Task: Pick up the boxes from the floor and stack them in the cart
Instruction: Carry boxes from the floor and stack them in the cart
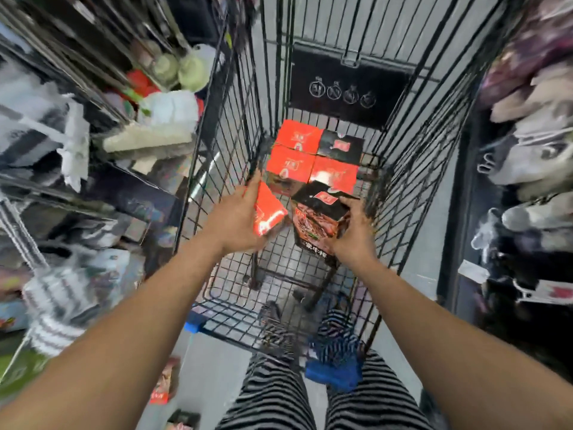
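Observation:
A black wire cart [412, 169] stands in front of me. Several boxes with red or black tops are stacked at its far end, among them a red-topped box [299, 138] and a black-topped box [341, 147]. My left hand [235, 218] grips a red box [268, 212], tilted, inside the cart. My right hand [353, 234] holds a black box [319, 218] with a red label, just right of the red one. Another box [164, 383] lies on the floor at the lower left.
Wire shelves [62, 144] crowded with slippers and soft goods line the left. More hanging goods [533, 144] fill the right side. The aisle is narrow. My striped trouser legs [276, 398] stand right behind the cart's blue-cornered rear [331, 375].

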`<state>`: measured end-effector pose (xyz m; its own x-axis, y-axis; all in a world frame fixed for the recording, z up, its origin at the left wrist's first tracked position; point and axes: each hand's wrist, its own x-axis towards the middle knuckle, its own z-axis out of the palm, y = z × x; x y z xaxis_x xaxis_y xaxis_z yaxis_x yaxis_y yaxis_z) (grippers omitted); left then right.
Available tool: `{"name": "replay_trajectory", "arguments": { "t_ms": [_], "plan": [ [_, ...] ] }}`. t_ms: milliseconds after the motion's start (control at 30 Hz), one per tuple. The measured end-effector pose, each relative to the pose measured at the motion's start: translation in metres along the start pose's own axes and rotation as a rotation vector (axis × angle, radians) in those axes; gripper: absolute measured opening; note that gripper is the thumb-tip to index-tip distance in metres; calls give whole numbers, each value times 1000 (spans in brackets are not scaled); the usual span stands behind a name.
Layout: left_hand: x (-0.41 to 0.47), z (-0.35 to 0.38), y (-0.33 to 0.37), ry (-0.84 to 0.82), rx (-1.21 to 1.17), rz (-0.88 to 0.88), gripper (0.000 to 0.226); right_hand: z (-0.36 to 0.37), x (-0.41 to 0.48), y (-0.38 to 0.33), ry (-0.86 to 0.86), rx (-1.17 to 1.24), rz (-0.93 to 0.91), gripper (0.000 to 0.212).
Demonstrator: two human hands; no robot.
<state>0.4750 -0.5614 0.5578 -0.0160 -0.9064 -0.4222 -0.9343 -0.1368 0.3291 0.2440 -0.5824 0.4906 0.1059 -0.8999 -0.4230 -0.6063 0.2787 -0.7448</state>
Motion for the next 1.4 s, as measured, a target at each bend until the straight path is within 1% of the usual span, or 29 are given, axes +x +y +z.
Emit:
{"name": "replay_trajectory", "arguments": {
  "t_ms": [67,133,233,300,367,433,467,500,567,633,733,800,867,933,1033,1067,1233,1400],
  "plan": [
    [26,15,-11,-45,-24,20,115,14,14,15,14,-17,26,91],
    [48,32,-24,-105,10,96,110,23,23,26,22,18,20,86],
    [82,57,-44,-185,166,228,116,38,38,43,44,124,30,86],
    [100,67,-49,-205,267,316,118,44,46,50,69,167,47,88],
    [115,73,-49,-184,363,409,112,48,54,63,144,169,69,86],
    [125,83,-52,-72,381,502,97,49,57,73,207,129,81,81],
    [128,89,-52,-3,359,513,92,50,59,75,225,142,81,79],
    [128,95,-52,35,331,482,91,50,61,78,235,176,83,79],
    [126,105,-52,22,245,313,104,52,63,77,242,272,88,84],
    [123,113,-52,18,42,151,118,50,65,72,238,355,113,93],
    [128,116,-53,23,-334,74,133,46,71,66,199,383,164,107],
    [136,117,-53,5,-469,34,142,46,77,68,187,418,169,111],
    [141,118,-54,-20,-540,-18,148,49,80,69,184,430,180,117],
    [142,117,-59,-9,-598,-46,143,52,80,69,166,434,183,123],
    [141,118,-65,39,-714,1,113,54,82,65,121,409,187,128],
    [140,118,-66,50,-732,11,109,55,84,65,118,410,185,128],
    [138,113,-65,52,-774,38,105,56,86,62,96,411,206,128],
    [138,113,-68,9,-761,10,114,56,88,63,81,388,227,131]
  ]
}}
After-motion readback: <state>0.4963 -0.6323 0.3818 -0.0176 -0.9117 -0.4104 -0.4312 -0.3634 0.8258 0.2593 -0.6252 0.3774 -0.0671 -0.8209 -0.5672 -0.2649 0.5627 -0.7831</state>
